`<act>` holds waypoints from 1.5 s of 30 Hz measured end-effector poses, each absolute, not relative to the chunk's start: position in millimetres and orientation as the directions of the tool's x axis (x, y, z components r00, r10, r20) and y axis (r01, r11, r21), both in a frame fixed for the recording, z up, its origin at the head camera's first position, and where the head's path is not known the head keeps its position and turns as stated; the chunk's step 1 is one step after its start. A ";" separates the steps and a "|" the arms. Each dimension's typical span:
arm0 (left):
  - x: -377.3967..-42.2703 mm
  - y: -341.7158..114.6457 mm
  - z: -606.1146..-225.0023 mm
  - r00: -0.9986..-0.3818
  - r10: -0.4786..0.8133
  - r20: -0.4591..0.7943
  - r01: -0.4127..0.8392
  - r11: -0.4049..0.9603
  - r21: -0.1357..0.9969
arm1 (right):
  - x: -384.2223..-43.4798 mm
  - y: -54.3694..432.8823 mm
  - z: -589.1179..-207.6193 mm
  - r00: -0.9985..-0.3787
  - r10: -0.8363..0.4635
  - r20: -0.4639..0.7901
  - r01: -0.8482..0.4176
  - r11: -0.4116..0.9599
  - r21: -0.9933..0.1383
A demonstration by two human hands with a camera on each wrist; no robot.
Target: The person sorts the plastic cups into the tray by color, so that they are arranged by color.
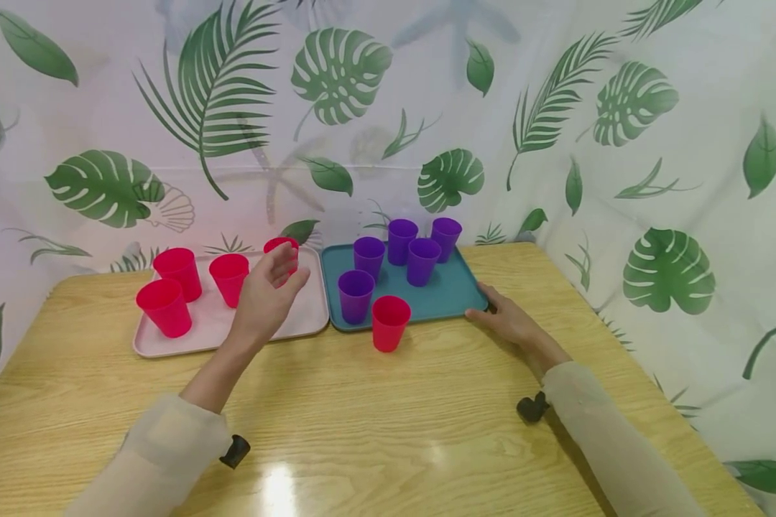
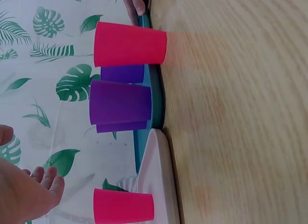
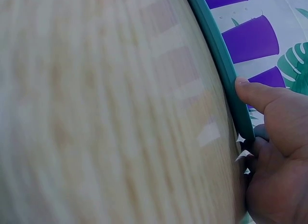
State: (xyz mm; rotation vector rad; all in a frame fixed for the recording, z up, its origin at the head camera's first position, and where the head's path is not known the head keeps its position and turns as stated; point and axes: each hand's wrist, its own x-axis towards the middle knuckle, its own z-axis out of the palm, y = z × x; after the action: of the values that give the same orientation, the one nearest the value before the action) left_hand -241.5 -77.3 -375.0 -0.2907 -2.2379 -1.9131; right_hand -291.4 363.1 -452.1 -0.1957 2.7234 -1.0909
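My left hand hovers over the pale pink tray, fingers loosely extended and holding nothing. Several red cups stand upright on that tray; the back right red cup is partly covered by my fingers. At the front right corner of the teal tray, my right hand grips the edge. In the right wrist view its thumb lies on the rim, with the other fingers round the corner. Several purple cups stand on the teal tray, one purple cup at its front left.
A single red cup stands on the wooden table, just in front of the teal tray. The two trays sit side by side near the back edge. Behind and to the right hangs a leaf-print cloth.
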 end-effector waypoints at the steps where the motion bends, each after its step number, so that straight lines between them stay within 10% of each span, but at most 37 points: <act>1: -239.5 -76.0 -375.1 -0.964 0.034 0.263 0.265 0.140 0.954 | -291.3 363.2 -452.3 -0.971 -0.194 -0.137 -0.046 0.718 -0.695; 45: -185.4 -5.5 -415.9 -0.967 0.198 0.161 0.179 0.078 0.981 | -294.2 367.4 -457.3 -0.968 -0.214 -0.128 -0.069 0.724 -0.686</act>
State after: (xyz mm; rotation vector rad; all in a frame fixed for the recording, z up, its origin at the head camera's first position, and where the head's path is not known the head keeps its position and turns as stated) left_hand -185.4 -5.5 -415.9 -0.4059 -2.3167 -2.1046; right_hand -294.2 367.4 -457.3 -0.2269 2.7297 -1.0748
